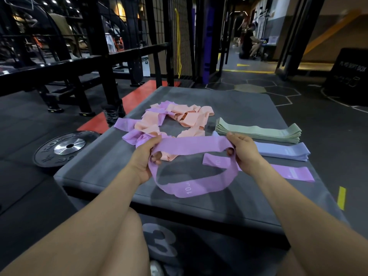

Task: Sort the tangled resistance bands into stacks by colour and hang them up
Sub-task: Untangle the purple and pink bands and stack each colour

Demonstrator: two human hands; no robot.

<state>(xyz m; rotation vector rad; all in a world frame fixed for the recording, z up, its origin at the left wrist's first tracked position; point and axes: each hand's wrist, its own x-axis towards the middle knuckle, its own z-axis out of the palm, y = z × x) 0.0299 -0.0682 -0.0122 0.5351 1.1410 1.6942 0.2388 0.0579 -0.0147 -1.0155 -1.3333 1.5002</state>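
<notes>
Both hands are raised over a grey padded box [199, 208]. Left hand [146, 154] has its fingers curled round one end of a purple band [191, 145], thumb on top; right hand [242, 151] pinches the other end the same way, fingers tucked under. Between them the upper run of the loop is pulled flat, while the lower run sags toward 6 o'clock and rests on the pad, white print showing on it.

Just beyond the left hand, toward 11 o'clock, lies the tangled heap [175, 121] of peach and purple bands still knotted together, one peach strip reaching under the held loop. At 3 o'clock from the right hand, partly hidden beneath the wrist, a flat purple band [292, 173] lies on the pad as the start of its colour's pile. Beyond it toward 1 o'clock sits a neat blue stack [282, 151], and further back, touching or nearly touching it, a thicker green stack [258, 130].

Off the box at 9 o'clock a black weight plate [63, 149] lies flat on the floor. Black rack frames [111, 56] stand at 11 o'clock, and a black soft box [350, 74] stands at 2 o'clock. Bare knees show at 6 o'clock.
</notes>
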